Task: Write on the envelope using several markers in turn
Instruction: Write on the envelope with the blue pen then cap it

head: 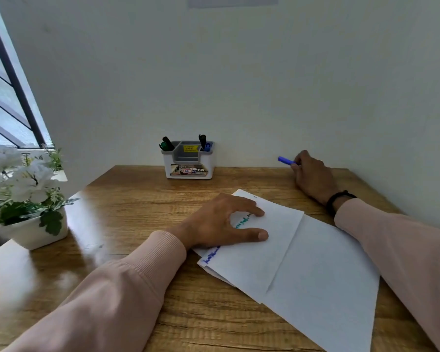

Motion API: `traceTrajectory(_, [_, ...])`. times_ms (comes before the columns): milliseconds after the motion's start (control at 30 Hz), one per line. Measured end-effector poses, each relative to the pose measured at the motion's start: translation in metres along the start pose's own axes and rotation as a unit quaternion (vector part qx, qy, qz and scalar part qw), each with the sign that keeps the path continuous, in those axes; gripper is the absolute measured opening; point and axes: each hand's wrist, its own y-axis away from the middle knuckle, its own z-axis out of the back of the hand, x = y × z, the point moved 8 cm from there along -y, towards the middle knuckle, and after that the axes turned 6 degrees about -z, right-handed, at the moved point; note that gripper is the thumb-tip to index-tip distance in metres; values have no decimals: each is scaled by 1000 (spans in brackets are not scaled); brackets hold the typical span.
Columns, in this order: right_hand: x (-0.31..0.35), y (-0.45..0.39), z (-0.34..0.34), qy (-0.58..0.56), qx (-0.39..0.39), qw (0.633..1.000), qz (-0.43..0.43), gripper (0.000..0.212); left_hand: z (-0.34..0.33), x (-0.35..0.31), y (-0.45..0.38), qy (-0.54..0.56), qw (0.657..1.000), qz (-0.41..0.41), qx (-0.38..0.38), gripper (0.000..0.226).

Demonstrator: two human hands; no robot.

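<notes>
A white envelope lies open on the wooden desk, its flap spread toward the lower right. Blue, green and black handwriting shows along its left edge. My left hand rests flat on the envelope's left part, fingers spread, partly covering the writing. My right hand is at the back right of the desk, closed around a blue marker that points left, above the desk and off the envelope. A white and grey marker holder stands against the wall with dark, green and blue markers in it.
A white pot of white flowers stands at the desk's left edge beside a window. The wall runs close behind the holder and along the right side of the desk. A black band circles my right wrist.
</notes>
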Motion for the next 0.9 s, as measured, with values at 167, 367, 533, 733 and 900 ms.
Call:
traceTrajectory(167, [40,61,37,-132,-49,986,92,17,5,-1,0,19,999,-1,-30,50])
traceTrajectory(367, [96,133,53,-170,7,965,198,17,29,-17,2,172,961,-78,-203,44])
traceTrajectory(533, [106,149,59,-224,8,955,193,30,28,-9,1,416,876,-47,-238,29])
traceTrajectory(733, [106,154,47,-249,55,946,199,35,25,-11,1,482,851,-57,-199,30])
traceTrajectory(900, [95,146,34,-235,104,950,176,40,35,13,4,523,805,36,-280,25])
